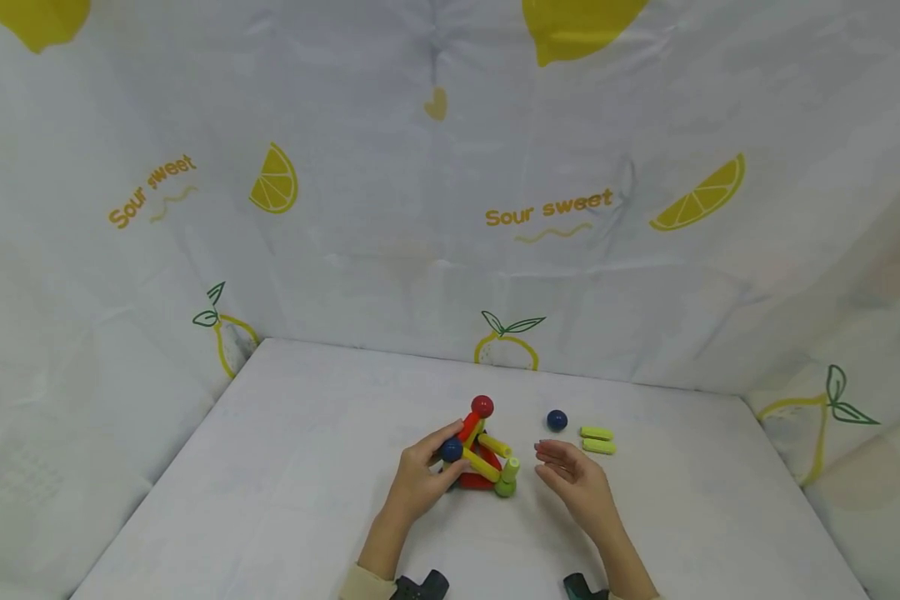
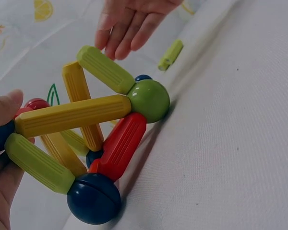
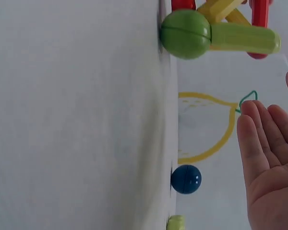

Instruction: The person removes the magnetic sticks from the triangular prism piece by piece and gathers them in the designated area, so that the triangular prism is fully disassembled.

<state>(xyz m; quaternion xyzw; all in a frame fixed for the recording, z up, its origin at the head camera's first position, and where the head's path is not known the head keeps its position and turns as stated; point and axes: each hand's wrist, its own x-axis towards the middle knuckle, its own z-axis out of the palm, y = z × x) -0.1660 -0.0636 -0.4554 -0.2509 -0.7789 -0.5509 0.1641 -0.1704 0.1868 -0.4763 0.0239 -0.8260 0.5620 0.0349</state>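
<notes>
A frame of coloured rods and balls stands on the table. My left hand [image 1: 414, 482] grips its left side, with thumb and fingers around an upper blue ball [image 1: 452, 450]. From that ball a yellow rod [image 2: 74, 115] slopes to a green ball [image 2: 150, 101] low on the right. A light green rod [image 3: 245, 38] rises from the green ball, its upper end free. At the top of the frame sits a red ball [image 1: 482, 406]. My right hand [image 1: 579, 485] hovers just right of the frame, fingers extended and palm bare. Parts of the frame's far side are hidden.
Behind the right hand, a loose blue ball [image 1: 557, 420] lies on the white table [image 1: 285, 467]. Two light green rods [image 1: 598, 447] lie side by side to its right. A white lemon-printed cloth [image 1: 390, 275] hangs behind the table and along its sides.
</notes>
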